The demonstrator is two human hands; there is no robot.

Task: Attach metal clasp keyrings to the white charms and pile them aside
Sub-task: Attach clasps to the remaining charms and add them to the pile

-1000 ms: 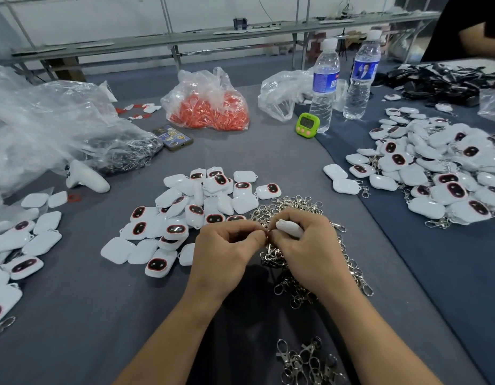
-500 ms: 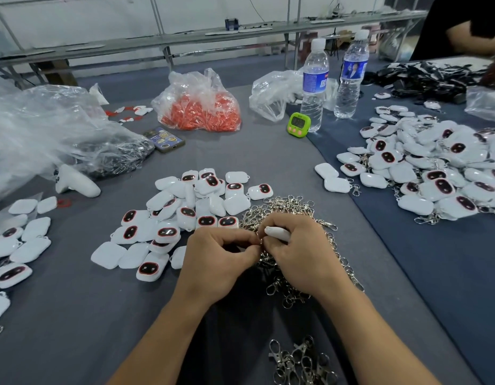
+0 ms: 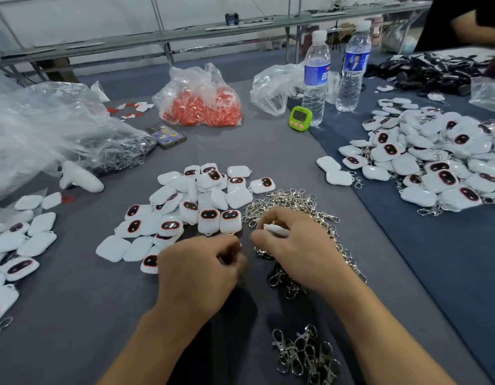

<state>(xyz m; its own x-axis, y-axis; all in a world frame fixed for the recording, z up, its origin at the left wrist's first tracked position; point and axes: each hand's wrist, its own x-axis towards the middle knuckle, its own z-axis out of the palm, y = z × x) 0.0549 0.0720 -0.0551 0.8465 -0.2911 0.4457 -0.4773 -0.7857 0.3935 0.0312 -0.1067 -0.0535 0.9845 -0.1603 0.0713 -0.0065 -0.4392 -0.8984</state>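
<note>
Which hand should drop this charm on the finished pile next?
Right. The right hand grips the white charm, and the pile of clasped charms lies on its side; the left hand would probably have to cross over.

Bare grey cloth (image 3: 74, 315) lies open at lower left. White charms (image 3: 190, 207) crowd the centre, keyring clasps (image 3: 293, 201) just right of them; water bottles (image 3: 315, 79) block upper right.

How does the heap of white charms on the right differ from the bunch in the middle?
The right heap is larger and stacked deep; the middle bunch is smaller and flatter. Charms in the right heap show metal clasps attached; the middle bunch shows none. Both are the same white charms with dark, red-rimmed faces.
</note>
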